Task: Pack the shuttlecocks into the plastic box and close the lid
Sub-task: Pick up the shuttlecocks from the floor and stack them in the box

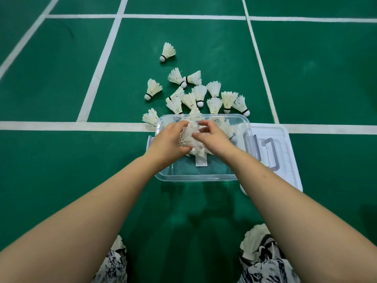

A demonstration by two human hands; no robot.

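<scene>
Both hands, left hand (167,140) and right hand (212,137), grasp a shuttlecock bundle (190,137) over the open plastic box (195,177). Lid (285,160) lies beside the box; loose shuttlecocks (199,93) lie beyond it.

glossy clear plastic box (201,177), feathered shuttlecocks (199,92), matt floor (61,78).

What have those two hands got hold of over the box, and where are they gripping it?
A bunch of shuttlecocks, gripped by the feather skirts: left hand wraps one side, right hand pinches the other, above the plastic box.
</scene>
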